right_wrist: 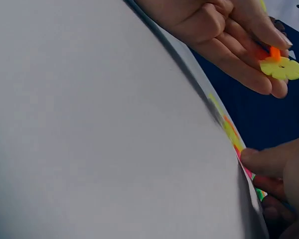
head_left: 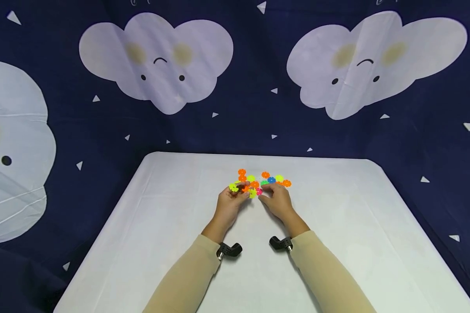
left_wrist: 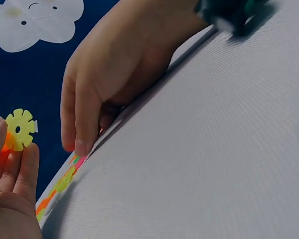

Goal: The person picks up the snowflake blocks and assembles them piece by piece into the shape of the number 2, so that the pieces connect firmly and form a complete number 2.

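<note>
The pile of notched discs (head_left: 254, 184) is lying on the white table (head_left: 329, 208), and a little beyond the pile the table's far edge is running almost straight, curving into rounded corners at both ends. To the left and right of the pile, and on its near side, the white surface is spreading wide, so there is room sideways, while the two hands are standing close together at the pile itself. The left hand (head_left: 228, 206) is hovering at the pile's left near side, and its thumb and fingers are clamping an orange piece (right_wrist: 274, 53) which is touching a yellow disc (head_left: 233, 187). The right hand (head_left: 279, 201) is bending at the pile's right near side, its fingertips being just at a pink disc (head_left: 259, 191); I cannot tell whether they are pinching it. In the pile's right part a blue disc (head_left: 271, 180) is lying. The discs are looking thin and plastic-like, round with slotted rims, and the yellow one is showing a small centre hole. Beyond the pile, a dark blue cloth (head_left: 243, 126) with pale printed clouds is hanging.
</note>
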Demonstrator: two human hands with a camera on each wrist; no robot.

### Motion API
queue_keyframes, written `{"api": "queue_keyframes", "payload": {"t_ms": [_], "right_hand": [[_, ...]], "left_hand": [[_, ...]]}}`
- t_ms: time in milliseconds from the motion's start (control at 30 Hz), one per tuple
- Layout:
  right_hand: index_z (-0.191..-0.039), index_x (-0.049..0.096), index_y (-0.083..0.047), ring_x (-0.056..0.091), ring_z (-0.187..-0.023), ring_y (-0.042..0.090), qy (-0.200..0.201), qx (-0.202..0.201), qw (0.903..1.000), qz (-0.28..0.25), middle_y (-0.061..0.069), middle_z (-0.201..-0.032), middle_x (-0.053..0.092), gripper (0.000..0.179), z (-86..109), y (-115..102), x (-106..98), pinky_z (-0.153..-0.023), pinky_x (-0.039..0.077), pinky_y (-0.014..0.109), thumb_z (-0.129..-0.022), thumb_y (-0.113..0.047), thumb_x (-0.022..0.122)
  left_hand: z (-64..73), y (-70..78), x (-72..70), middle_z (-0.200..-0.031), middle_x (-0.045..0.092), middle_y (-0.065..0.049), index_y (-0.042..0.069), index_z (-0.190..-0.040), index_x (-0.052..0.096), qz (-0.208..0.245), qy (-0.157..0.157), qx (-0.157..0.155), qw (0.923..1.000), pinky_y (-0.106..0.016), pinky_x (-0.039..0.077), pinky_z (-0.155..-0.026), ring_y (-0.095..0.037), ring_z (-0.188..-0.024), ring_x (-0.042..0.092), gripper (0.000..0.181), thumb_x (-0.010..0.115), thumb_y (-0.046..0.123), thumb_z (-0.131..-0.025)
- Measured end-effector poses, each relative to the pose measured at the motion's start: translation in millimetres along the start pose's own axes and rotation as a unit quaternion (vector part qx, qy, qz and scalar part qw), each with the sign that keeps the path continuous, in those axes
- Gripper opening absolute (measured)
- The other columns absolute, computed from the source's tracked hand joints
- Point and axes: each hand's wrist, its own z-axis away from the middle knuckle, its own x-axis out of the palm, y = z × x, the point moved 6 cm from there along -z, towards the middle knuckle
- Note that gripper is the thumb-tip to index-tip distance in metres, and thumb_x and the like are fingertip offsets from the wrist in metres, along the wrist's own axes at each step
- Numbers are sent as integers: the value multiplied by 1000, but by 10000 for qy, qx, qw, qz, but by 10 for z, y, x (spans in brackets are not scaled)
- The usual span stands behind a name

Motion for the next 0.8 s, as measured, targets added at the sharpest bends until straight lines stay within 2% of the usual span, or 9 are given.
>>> {"api": "queue_keyframes", "payload": {"t_ms": [167, 300, 400, 500, 567, 633, 700, 800], "right_hand": [[-115, 78, -1, 62, -117, 38, -73, -139, 9997, 178, 17, -117, 73, 25, -26, -27, 65, -106, 45, 52, -91, -5, 83], [-112, 78, -3, 64, -106, 35, 39, -81, 9999, 144, 16, -112, 70, 23, 25, -34, 46, -96, 50, 49, -89, -2, 83], [-111, 78, -3, 63, -95, 29, 138, 213, 9997, 45, 13, -106, 65, 23, 96, -11, 0, -86, 54, 44, -89, -1, 84], [-112, 78, -1, 65, -91, 27, 228, 391, 9989, -137, 15, -110, 65, 24, 175, -14, -55, -84, 56, 40, -89, -1, 85], [-115, 78, 1, 67, -95, 27, 250, 466, 9975, -467, 16, -117, 67, 27, 217, -11, -69, -86, 58, 38, -89, -3, 85], [-118, 77, 4, 70, -102, 30, 292, 448, 9931, -1046, 18, -125, 69, 30, 244, -21, -72, -90, 58, 33, -90, -2, 85], [-120, 76, 5, 70, -109, 33, 299, 451, 9835, -1725, 19, -127, 70, 31, 266, -37, -56, -93, 56, 27, -91, -1, 83], [-122, 74, 9, 67, -117, 37, 200, 412, 9635, -2638, 22, -128, 69, 31, 297, -99, -18, -94, 55, 23, -92, 4, 80]], "left_hand": [[28, -15, 20, -132, 66, -25, -15, -128, 62, -69, -113, 6, 9999, -29, 54, -99, -23, -118, 64, 34, 70, -14, -94], [33, -10, 29, -134, 66, -25, -14, -129, 62, -219, -179, 47, 9996, -28, 53, -100, -22, -120, 63, 35, 71, -11, -96], [25, 2, 18, -133, 67, -22, -12, -128, 64, -384, -115, 64, 9992, -25, 54, -96, -20, -118, 64, 35, 73, -9, -95], [16, 13, -1, -132, 69, -20, -10, -128, 65, -553, -15, 48, 9985, -22, 54, -90, -18, -114, 65, 36, 75, -9, -93], [14, 16, -21, -131, 70, -17, -9, -127, 66, -607, 49, 43, 9981, -22, 55, -89, -18, -113, 66, 36, 76, -9, -93], [14, 20, -40, -129, 71, -15, -8, -125, 67, -587, 109, 71, 9982, -24, 55, -91, -19, -115, 66, 34, 76, -10, -92], [14, 27, -65, -127, 72, -13, -5, -121, 69, -547, 212, 104, 9982, -27, 55, -95, -21, -117, 65, 32, 76, -11, -91], [12, 47, -93, -128, 72, -13, -6, -119, 68, -452, 329, 160, 9983, -30, 54, -100, -24, -122, 63, 30, 76, -13, -91]]}}
